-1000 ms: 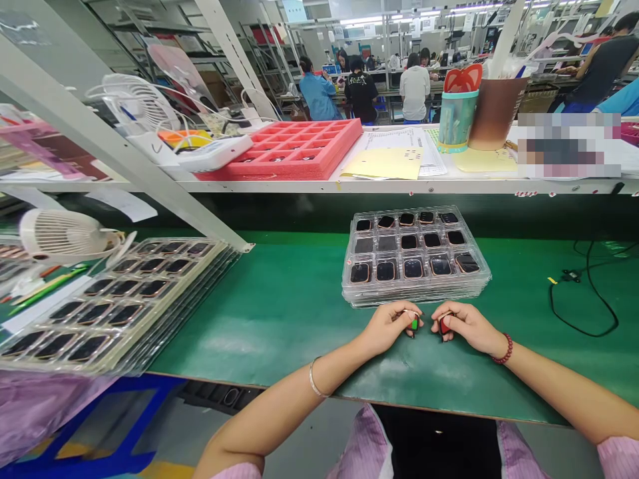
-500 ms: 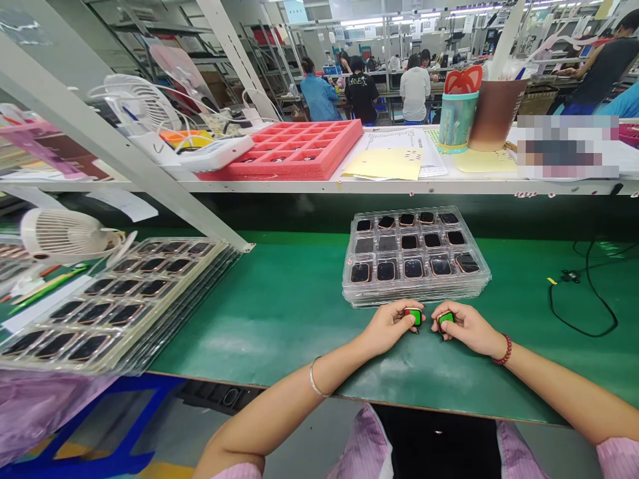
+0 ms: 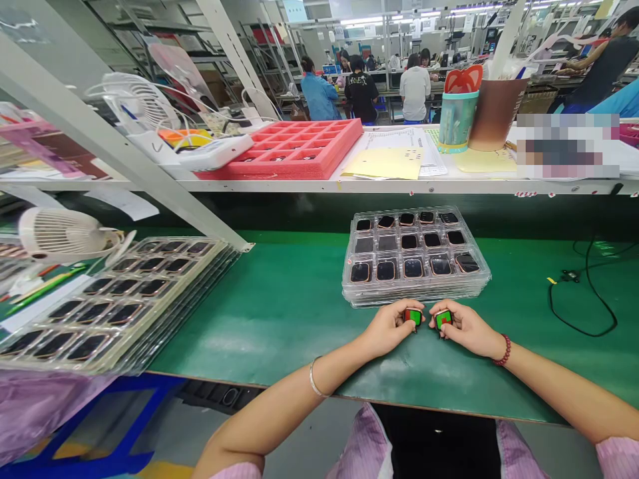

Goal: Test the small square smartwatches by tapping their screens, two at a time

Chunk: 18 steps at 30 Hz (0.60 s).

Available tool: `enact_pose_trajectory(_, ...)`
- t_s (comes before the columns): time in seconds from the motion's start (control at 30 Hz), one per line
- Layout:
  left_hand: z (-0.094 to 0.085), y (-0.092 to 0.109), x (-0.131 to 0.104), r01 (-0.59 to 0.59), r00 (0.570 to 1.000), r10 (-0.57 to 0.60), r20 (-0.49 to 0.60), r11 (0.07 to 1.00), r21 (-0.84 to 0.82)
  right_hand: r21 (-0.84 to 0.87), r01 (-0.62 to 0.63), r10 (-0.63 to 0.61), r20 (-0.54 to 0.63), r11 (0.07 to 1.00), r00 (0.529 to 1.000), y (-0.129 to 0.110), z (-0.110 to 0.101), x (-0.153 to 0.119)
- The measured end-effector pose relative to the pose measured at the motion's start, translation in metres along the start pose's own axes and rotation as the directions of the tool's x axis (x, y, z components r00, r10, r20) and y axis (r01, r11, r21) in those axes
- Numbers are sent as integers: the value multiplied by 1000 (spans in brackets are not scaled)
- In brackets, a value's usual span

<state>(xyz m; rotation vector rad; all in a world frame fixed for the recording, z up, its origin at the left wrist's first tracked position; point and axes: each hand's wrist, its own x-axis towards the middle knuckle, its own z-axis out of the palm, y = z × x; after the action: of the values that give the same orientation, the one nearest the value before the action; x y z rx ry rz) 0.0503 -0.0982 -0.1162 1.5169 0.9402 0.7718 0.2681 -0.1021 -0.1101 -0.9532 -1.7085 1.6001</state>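
Observation:
My left hand [image 3: 392,327] is closed round a small square watch [image 3: 413,317], its lit screen green with some red. A second watch [image 3: 443,319], also lit green and red, is gripped in my right hand [image 3: 464,328]. Both screens face up, a short distance apart, with each thumb at a screen's lower edge. Just beyond my hands a stack of clear plastic trays [image 3: 417,289] stands on the green table [image 3: 279,313]. Dark-screened watches fill many of the top tray's compartments; two compartments in its middle row look different, greyish.
On the left lies another stack of watch trays [image 3: 164,313], beside a white fan [image 3: 62,236]. A black cable [image 3: 589,332] curls on the right. The shelf [image 3: 379,187] above carries a red foam tray [image 3: 319,156], papers and cups. Several people are at work in the background.
The screen in my right hand now shows red along with green, and that watch has turned slightly. More red shows on the left one too. Both hands are nearly where they were.

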Motion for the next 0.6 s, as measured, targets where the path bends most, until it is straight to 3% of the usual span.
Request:
enact_pose_trajectory(0.3, 1, 0, -1, 8, 1000, -8, 10, 1000, -22, -87, 52, -52, 5, 995, 999, -1, 1, -2)
enact_pose_trajectory(0.6, 1, 2, -1, 19, 1000, -16, 26, 993, -117, 31, 2, -2, 12, 1000, 1000, -2, -1, 0)
